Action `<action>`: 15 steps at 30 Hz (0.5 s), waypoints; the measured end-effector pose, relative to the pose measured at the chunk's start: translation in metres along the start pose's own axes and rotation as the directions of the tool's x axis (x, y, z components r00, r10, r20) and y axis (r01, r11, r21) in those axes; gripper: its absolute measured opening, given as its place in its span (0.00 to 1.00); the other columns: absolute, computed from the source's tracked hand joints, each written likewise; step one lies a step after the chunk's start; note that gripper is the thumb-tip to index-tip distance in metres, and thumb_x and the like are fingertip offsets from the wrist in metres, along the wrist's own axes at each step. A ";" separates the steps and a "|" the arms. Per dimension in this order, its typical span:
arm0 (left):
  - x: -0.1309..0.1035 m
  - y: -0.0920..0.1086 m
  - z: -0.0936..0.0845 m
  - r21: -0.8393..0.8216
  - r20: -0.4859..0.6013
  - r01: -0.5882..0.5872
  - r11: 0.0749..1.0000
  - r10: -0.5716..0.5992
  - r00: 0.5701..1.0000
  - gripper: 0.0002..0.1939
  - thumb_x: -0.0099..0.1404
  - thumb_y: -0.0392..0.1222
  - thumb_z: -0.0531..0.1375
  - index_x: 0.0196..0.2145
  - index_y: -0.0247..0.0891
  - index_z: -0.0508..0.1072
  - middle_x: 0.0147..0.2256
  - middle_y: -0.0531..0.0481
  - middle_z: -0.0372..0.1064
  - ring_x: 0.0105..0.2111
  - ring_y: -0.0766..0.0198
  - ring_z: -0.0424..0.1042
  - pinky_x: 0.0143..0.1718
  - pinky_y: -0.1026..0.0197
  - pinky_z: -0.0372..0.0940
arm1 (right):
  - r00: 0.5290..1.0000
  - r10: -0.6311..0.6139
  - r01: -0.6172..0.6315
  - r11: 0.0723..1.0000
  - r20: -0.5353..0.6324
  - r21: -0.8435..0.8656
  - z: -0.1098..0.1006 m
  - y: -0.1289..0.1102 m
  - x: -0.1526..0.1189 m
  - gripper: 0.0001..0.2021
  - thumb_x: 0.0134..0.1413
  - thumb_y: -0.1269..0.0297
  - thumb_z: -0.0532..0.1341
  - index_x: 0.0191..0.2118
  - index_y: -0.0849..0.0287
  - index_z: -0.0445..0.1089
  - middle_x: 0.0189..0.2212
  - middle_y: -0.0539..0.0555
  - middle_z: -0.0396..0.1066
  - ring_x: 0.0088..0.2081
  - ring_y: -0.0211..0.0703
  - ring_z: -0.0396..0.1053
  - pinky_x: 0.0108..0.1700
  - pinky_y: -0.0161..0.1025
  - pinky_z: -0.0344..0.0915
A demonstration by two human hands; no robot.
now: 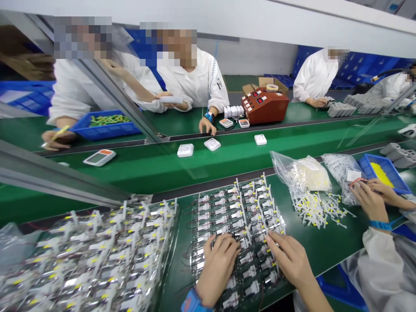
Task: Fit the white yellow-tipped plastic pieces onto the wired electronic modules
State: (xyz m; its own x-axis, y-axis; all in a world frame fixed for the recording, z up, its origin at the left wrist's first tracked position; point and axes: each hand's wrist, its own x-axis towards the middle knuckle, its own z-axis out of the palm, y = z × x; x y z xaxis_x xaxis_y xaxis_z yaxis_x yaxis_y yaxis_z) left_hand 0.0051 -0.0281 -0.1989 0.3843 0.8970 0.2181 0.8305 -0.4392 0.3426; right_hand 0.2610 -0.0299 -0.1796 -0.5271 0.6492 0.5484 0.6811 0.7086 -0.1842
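While both of the person's hands rest on the clear plastic tray of small silver cells with white tabs and thin wires (237,216), the work looks to be partway through, as far as one view can tell. That tray lies on the green work table (325,247) directly in front of the person, its rows filled from the far edge down to the near one. The left hand (218,264) lies palm down with fingers curled onto the middle rows, pressing or picking at a cell rather than clutching anything I can make out. The right hand (290,259) is spread flat and loosely open, fingertips touching the cells on the tray's right side; nothing is held in it.

Just beside it on the left sits a second filled clear tray with yellow-marked tabs (91,255), which I judge complete. To the right, a loose heap of white-and-yellow tabbed parts (320,210) lies near a clear bag of white pieces (307,173), apparently stock not yet used. A co-worker's hands (370,195) handle another bag beside a blue bin (394,177).
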 end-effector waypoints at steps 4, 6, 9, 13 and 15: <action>0.001 0.000 -0.001 0.011 0.001 -0.033 0.999 0.033 0.999 0.09 0.67 0.32 0.54 0.39 0.43 0.72 0.37 0.53 0.74 0.47 0.57 0.68 0.55 0.49 0.46 | 1.000 -0.008 0.007 1.000 -0.014 -0.022 -0.002 0.001 0.003 0.19 0.65 0.76 0.50 0.59 0.63 0.66 0.49 0.64 0.74 0.50 0.50 0.72 0.43 0.43 0.73; 0.004 0.005 -0.006 0.002 -0.009 -0.013 1.000 0.013 1.000 0.09 0.68 0.32 0.54 0.38 0.42 0.72 0.37 0.53 0.74 0.45 0.57 0.68 0.55 0.49 0.47 | 0.999 -0.030 0.029 0.999 -0.031 -0.020 -0.006 0.000 0.009 0.18 0.65 0.76 0.50 0.57 0.63 0.68 0.47 0.65 0.75 0.49 0.50 0.72 0.43 0.43 0.73; 0.009 0.017 -0.023 -0.062 -0.049 0.028 0.998 -0.031 0.998 0.09 0.68 0.33 0.53 0.39 0.42 0.72 0.36 0.51 0.74 0.43 0.59 0.69 0.53 0.50 0.51 | 0.995 -0.072 0.073 0.997 -0.072 0.005 -0.013 -0.004 0.022 0.16 0.64 0.76 0.52 0.52 0.63 0.71 0.43 0.64 0.77 0.47 0.50 0.74 0.41 0.43 0.74; 0.018 0.039 -0.058 -0.268 -0.150 -0.064 0.961 0.024 0.988 0.07 0.68 0.37 0.58 0.43 0.42 0.71 0.38 0.50 0.73 0.40 0.60 0.71 0.48 0.54 0.57 | 0.989 -0.105 0.113 0.990 -0.103 0.078 -0.021 -0.014 0.038 0.14 0.59 0.77 0.57 0.49 0.59 0.71 0.39 0.61 0.78 0.45 0.49 0.75 0.39 0.44 0.75; 0.022 0.049 -0.074 -0.367 -0.256 -0.132 0.921 0.036 0.966 0.06 0.68 0.41 0.58 0.42 0.41 0.71 0.36 0.49 0.73 0.39 0.59 0.71 0.47 0.54 0.59 | 0.991 -0.087 0.099 0.986 -0.099 0.131 -0.024 -0.021 0.045 0.14 0.58 0.76 0.58 0.48 0.56 0.72 0.39 0.59 0.79 0.45 0.48 0.75 0.40 0.43 0.75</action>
State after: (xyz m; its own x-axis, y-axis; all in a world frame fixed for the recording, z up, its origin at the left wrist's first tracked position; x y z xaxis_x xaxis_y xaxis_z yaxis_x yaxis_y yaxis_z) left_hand 0.0245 -0.0332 -0.1099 0.2977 0.8380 0.4574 0.5661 -0.5407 0.6222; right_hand 0.2354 -0.0220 -0.1318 -0.5312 0.5548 0.6404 0.5532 0.7995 -0.2339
